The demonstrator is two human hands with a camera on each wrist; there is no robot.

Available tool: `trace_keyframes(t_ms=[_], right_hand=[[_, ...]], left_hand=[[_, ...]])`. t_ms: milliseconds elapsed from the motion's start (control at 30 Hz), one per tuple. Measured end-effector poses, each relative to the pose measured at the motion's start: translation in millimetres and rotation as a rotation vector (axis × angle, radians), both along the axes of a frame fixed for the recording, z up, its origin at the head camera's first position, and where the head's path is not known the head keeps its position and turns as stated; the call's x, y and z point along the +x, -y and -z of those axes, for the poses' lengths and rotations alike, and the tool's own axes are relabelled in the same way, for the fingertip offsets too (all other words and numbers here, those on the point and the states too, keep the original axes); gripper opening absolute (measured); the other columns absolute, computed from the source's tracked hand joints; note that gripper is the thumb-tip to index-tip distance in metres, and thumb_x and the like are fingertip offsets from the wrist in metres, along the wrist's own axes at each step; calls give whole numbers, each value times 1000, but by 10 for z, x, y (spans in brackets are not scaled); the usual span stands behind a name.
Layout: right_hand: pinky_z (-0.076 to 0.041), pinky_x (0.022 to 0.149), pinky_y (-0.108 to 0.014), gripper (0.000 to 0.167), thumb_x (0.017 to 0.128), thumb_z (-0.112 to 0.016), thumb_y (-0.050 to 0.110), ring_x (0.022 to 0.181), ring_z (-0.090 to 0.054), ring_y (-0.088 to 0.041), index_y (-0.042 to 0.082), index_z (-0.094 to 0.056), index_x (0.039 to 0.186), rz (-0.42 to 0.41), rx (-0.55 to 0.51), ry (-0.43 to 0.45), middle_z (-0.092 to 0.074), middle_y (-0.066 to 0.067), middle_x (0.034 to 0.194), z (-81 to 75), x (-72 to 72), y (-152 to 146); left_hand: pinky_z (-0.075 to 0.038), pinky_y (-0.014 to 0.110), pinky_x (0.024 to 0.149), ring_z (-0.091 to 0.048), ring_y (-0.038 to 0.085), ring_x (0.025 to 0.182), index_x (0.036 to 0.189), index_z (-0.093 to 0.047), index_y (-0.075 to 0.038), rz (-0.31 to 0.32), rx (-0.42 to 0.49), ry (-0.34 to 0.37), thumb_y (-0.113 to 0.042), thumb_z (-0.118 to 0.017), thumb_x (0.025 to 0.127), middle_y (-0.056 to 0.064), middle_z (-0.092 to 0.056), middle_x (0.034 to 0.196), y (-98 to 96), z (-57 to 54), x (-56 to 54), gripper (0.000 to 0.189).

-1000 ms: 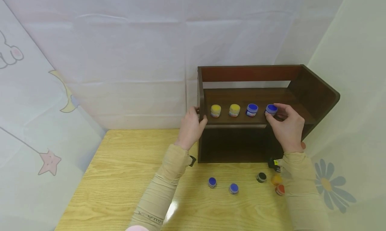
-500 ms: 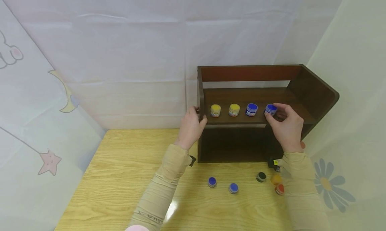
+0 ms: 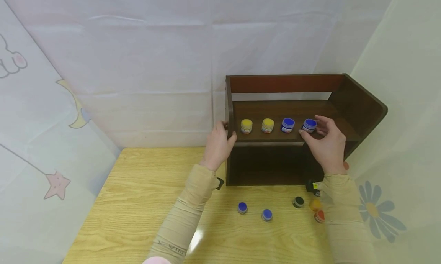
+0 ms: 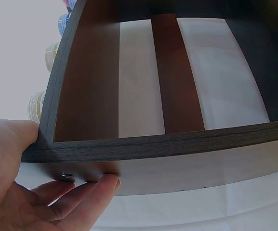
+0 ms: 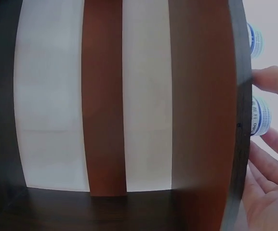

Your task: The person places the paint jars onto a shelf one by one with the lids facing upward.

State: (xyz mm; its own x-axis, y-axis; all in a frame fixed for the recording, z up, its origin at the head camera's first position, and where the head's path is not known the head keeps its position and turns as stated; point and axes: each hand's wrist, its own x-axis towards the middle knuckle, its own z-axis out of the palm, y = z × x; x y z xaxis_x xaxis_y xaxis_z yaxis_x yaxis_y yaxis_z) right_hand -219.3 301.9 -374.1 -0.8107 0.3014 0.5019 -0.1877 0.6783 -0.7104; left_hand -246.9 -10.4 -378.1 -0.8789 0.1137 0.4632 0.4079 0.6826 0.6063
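Observation:
Along the upper board of a dark brown wooden shelf stand two yellow-lidded paint jars and two blue-lidded ones. My left hand grips the shelf's left side panel, thumb at the front edge and fingers against the outer face. At the right end of the row, my right hand is spread around the rightmost blue paint jar. In the right wrist view, the thumb is apart from that jar, while a finger lies close to its other side; contact there is unclear.
On the wooden table before the shelf lie two blue-lidded jars, a dark-lidded jar, an orange-yellow one and a red one. The right sleeve passes close to these last two. A pale wall hanging backs the shelf.
My right thumb and fingers have parted from the rightmost blue paint jar, which stays standing on the board. The left hand keeps its grip on the panel.

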Motion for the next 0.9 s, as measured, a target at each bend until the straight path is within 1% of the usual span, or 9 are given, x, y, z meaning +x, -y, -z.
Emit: trace_keyframes(t_ms=[167, 267, 367, 433, 533, 667, 800, 900], right_hand=[[-50, 93, -20, 58, 84, -86, 29, 108, -64, -28, 8, -64, 133, 32, 0, -73, -67, -10, 125, -61, 30, 26], [-48, 90, -17, 55, 83, -86, 28, 104, -64, -26, 10, -66, 131, 66, -8, -121, -68, -8, 123, -145, 76, 61], [-46, 86, -15, 51, 83, -87, 27, 100, -63, -20, 10, -69, 128, 71, -7, -177, -69, -7, 120, -251, 138, 101], [-44, 83, -16, 48, 82, -88, 25, 99, -62, -14, 9, -72, 124, 57, 2, -226, -70, -7, 116, -318, 178, 126], [-43, 82, -17, 44, 81, -88, 23, 99, -61, -7, 9, -74, 121, 29, 14, -280, -70, -5, 114, -422, 244, 170], [-44, 86, -17, 42, 80, -88, 18, 101, -61, -4, 9, -75, 119, -13, 5, -320, -70, 0, 114, -592, 365, 279], [-46, 89, -18, 40, 78, -88, 7, 99, -61, -3, 0, -74, 115, -65, -7, -376, -71, -10, 111, -771, 536, 448], [-45, 90, -17, 39, 76, -87, 2, 99, -61, -2, -4, -74, 112, -101, -1, -404, -71, -17, 108, -847, 641, 537]], left_hand=[[-60, 35, 74, -69, 32, 93, 124, -53, 10, 2, 6, 10, -14, -63, 99, 22, -63, 112, 3, 5, 1, 37], [-60, 35, 75, -68, 32, 94, 125, -52, 10, 1, 6, 18, -14, -63, 99, 22, -63, 113, 4, 8, -1, 37], [-60, 35, 76, -68, 32, 96, 126, -52, 10, 0, 9, 27, -15, -62, 100, 22, -63, 114, 6, 6, -3, 37], [-60, 35, 76, -68, 32, 96, 126, -52, 10, 0, 13, 29, -15, -63, 100, 22, -63, 114, 6, 4, 0, 38], [-60, 35, 76, -68, 32, 96, 126, -52, 10, 1, 15, 30, -15, -63, 100, 22, -63, 115, 6, 2, 4, 39], [-60, 35, 76, -68, 32, 96, 126, -52, 10, -2, 7, 23, -15, -63, 99, 22, -63, 114, 3, 2, 4, 38], [-60, 35, 76, -68, 32, 96, 127, -52, 10, -3, -2, 27, -15, -62, 100, 22, -63, 115, -2, -4, 6, 39], [-60, 36, 77, -68, 32, 97, 127, -52, 10, -2, 1, 36, -16, -62, 100, 22, -62, 116, -1, -8, 11, 39]])
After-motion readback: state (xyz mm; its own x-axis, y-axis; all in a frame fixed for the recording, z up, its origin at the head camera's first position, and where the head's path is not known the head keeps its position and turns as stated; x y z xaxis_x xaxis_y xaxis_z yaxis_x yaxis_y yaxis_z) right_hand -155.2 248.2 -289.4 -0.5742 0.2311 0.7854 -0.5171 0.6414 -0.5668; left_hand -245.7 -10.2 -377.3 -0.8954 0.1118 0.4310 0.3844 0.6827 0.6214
